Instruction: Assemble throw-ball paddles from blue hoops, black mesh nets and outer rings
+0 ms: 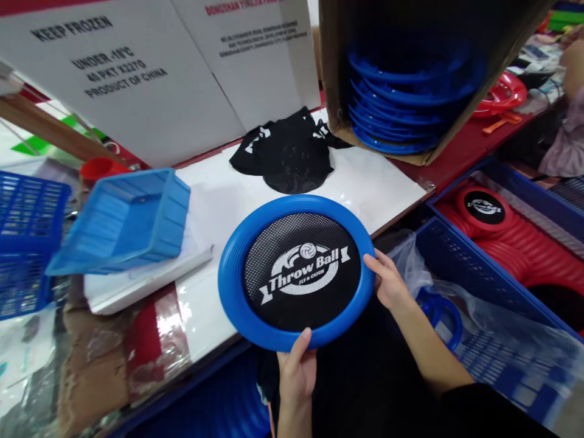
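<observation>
- Your left hand (pixel 296 371) grasps the near rim of the blue disc (pixel 298 274). The thumb lies on top of the rim; the other fingers are hidden beneath.
- Your right hand (pixel 387 283) grasps the right edge of the same rim, fingertips on its outer face. How far they curl under cannot be seen.
- The disc is at the near edge of the white table (pixel 214 201), printed black mesh face up. Its far part is over the tabletop and its near part overhangs toward you. Whether it rests on the table or is held just above it cannot be told.
- Risk: both holds sit on neighbouring stretches of the rim, and the far left side has no support from you. If either hand slackens, the disc could tip and drop off the table edge.
- Risk: your left thumb is close to the mesh. Pressure there could dent the mesh or pull it from the rim.
- Risk: the pile of black mesh covers (pixel 292 152) lies just beyond the disc. A push forward would likely ruck or snag it.
- Risk: the blue basket (pixel 128 219) stands tilted to the left, propped unevenly. A sideways sweep of the disc could knock it over.
- Risk: the cardboard box (pixel 329 73) lies on its side with stacked blue rings (pixel 401 91) facing out. A bump could let them slide out.
- Risk: the clear plastic bag (pixel 479 316) is near your right forearm and could catch it.
</observation>
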`<state>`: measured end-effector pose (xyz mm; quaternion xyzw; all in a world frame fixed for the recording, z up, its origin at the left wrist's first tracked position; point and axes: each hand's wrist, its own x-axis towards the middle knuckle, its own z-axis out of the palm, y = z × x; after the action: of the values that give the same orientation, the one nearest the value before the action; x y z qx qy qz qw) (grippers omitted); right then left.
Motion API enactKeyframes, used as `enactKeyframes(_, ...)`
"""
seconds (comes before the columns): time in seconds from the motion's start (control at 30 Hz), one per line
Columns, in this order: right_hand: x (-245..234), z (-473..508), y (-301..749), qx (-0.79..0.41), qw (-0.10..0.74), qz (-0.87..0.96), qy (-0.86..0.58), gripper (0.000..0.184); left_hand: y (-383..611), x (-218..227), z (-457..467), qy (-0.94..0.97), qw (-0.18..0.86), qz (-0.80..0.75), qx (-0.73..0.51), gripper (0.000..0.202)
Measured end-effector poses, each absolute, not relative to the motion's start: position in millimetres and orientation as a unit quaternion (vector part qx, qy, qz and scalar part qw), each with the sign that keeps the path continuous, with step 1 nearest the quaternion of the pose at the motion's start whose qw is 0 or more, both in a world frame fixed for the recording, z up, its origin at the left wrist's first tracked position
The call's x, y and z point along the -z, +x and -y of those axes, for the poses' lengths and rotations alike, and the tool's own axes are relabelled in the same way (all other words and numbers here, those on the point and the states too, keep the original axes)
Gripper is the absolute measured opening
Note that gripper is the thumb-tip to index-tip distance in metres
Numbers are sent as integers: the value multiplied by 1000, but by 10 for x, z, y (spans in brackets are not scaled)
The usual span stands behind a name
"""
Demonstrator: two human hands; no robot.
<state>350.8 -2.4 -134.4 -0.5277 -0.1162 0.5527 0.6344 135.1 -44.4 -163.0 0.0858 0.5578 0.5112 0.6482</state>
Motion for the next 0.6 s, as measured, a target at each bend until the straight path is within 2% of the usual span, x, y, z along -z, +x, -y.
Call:
enactKeyframes(0.1,1380,73,3405,-550,651,109,-512,41,1257,1636,486,94,638,-568,-512,82)
enactKeyframes(0.37,1435,68,3406,-584,621,130,-507,40,1271,1600,561,110,614,-566,-539,75)
enactKeyframes(0.6,1392,22,3617,-583,564,216,-544,54,1085,1792,533,108,604,-594,-521,98)
